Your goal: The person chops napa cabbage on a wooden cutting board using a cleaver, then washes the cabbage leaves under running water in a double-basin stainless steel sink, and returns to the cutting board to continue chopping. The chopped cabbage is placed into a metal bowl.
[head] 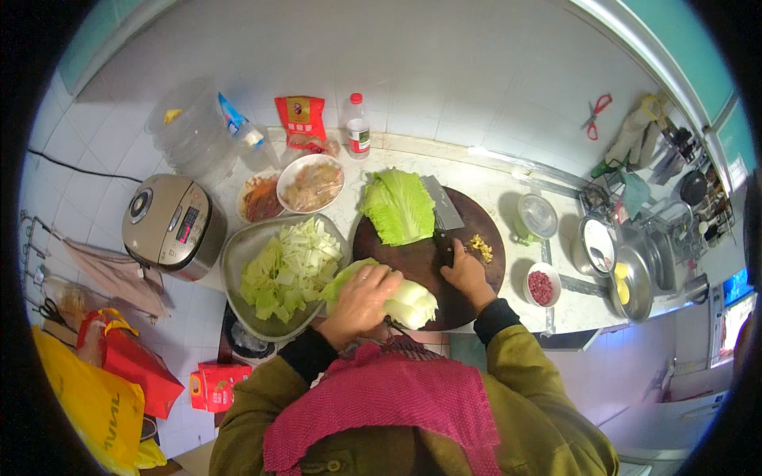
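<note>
My left hand (364,297) rests on a pale cabbage head (411,304) at the near left edge of the round wooden cutting board (405,262). A cleaver (443,205) lies on the board, its blade pointing away and its dark handle (443,245) under the fingers of my right hand (468,271); whether they close round it is hard to tell. A loose green cabbage leaf (400,205) lies left of the blade, partly on the board. Chopped yellow bits (481,248) sit at the board's right. Cut cabbage (292,268) fills much of a grey tray (234,297) to the left.
A rice cooker (172,223) stands far left. Behind the tray are a bowl under clear film (311,183) and a dish of red seasoning (261,196). A capped bottle (358,128) stands by the wall. Right of the board are a bowl of red pieces (542,287) and a lidded container (536,217).
</note>
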The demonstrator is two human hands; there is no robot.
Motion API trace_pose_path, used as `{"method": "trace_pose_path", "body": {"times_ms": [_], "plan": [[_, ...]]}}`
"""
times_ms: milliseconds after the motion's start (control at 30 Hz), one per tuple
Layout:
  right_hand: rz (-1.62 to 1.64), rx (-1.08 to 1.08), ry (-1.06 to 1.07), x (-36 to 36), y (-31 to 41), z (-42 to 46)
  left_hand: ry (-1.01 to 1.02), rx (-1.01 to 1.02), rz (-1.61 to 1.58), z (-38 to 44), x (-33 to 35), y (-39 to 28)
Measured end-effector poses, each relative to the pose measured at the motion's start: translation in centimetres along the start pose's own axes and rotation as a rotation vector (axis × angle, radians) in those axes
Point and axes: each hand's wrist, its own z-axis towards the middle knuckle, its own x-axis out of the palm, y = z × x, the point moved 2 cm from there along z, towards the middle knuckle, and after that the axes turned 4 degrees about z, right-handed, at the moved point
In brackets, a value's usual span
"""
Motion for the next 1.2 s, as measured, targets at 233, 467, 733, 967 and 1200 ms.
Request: {"method": "trace_pose_path", "body": {"times_ms": [233, 467, 733, 967, 1200], "plan": [[1.074, 0.218, 0.2, -6.1, -3.5, -2.3, -0.006, 0.241, 0.173, 3.4, 5.2, -0.9], [1.722, 0.023, 0.15, -12.9, -1.7, -12.5, -0.116, 0.148, 0.175, 4.0, 10.2, 0.5], [0.964, 0.179, -0.093, -11.8, -2.8, -15.1, 0.203, 0.092, -0.081, 0.3, 6.9, -0.1], [0.604, 0.003, -0.043, -10.1, -1.7, -15.2, 0.014, 0.119, -0.035, -0.4, 7.4, 0.0], [0.062, -0.241, 0.001, -8.9, -1.4, -13.4, -0.083, 0.086, -0.053, -0.5, 6.8, -1.6]]}}
